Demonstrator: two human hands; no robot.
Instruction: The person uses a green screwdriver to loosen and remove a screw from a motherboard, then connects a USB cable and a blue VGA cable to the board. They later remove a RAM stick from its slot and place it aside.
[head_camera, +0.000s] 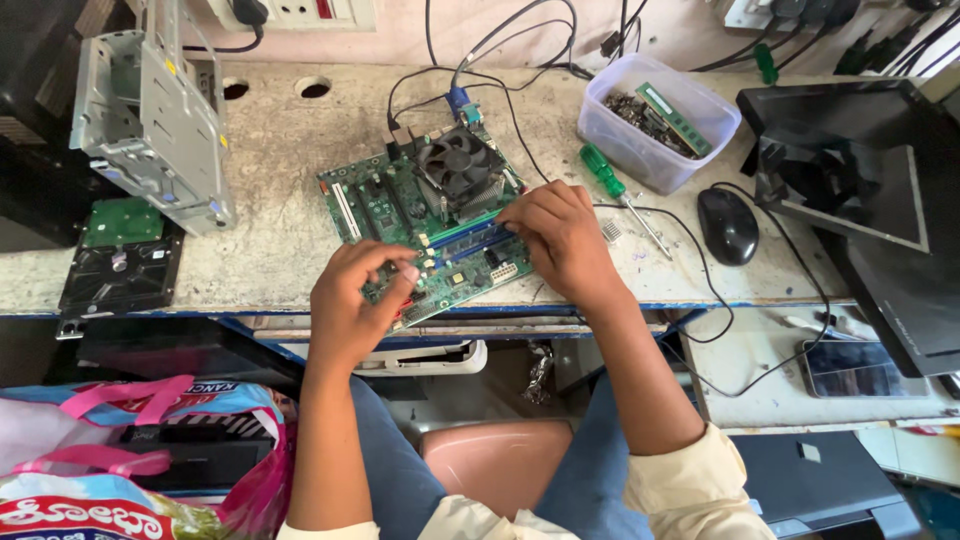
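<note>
Fingers (400, 272) of my left hand (350, 305) pinch the green motherboard (400, 215) at its near edge so it sits flat on the worktop (280, 150), right hand (560, 235) curled narrow, pressing at the blue memory slots (470, 238), screwdriver (610, 185) parked just beside.

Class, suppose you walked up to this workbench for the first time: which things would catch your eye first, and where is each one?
First comes the green motherboard at the middle of the bench, its black cooling fan near the far edge. Both hands rest on it: the left hand at its near corner, the right hand over the blue memory slots. To the right lie a green-handled screwdriver and a clear plastic tub of parts.
</note>
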